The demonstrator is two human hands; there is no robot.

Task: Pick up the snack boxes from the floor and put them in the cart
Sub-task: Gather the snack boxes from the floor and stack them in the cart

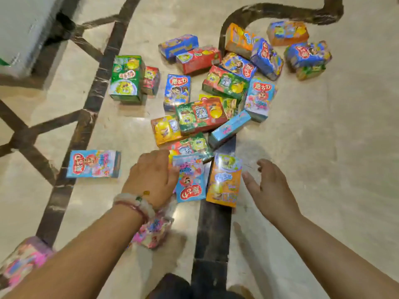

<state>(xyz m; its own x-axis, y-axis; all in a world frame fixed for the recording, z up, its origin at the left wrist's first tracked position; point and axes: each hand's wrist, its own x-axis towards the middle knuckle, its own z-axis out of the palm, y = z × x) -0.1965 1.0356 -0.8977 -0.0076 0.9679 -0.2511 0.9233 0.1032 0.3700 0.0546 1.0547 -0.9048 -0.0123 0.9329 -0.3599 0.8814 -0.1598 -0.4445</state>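
Note:
Several colourful snack boxes lie scattered on the marble floor. Nearest me are a light blue box point(190, 180) and an orange box point(224, 180), side by side. My left hand point(151, 175) lies against the left edge of the light blue box, its fingertips hidden behind the box. My right hand point(267, 184) hovers just right of the orange box with fingers spread and holds nothing. Another light blue box point(92, 164) lies alone to the left. A pink box point(155, 231) sits under my left wrist. No cart is in view.
A pile of boxes point(216, 87) fills the floor ahead. A green box point(127, 78) stands upright at the pile's left. A white wall base point(23, 33) is at the upper left. A pink box point(19, 260) shows at the lower left corner. Dark inlay strips point(212, 234) cross the floor.

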